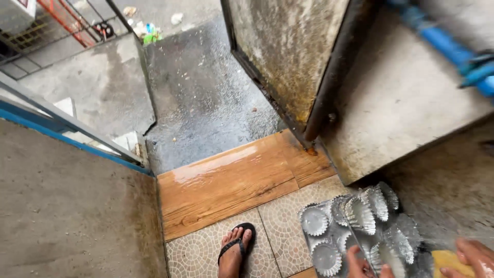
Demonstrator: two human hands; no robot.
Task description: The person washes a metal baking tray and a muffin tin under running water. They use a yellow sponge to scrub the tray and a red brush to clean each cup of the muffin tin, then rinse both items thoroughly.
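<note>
A grey metal baking tray (309,242) carries several shiny fluted tart moulds (360,213), some stacked and tilted. My left hand (366,265) grips the tray's near edge at the bottom of the view, fingers curled among the moulds. Low in the right corner, my right hand (476,256) is wet and closed on a yellow sponge (446,260) beside the tray. Both hands are cut off by the frame's lower edge.
My foot in a black flip-flop (235,249) stands on patterned floor tiles. A wet wooden threshold (231,177) leads to wet concrete outside. A rusty metal door (288,51) stands open; a blue pipe (442,41) runs along the right-hand wall. A concrete wall stands to my left.
</note>
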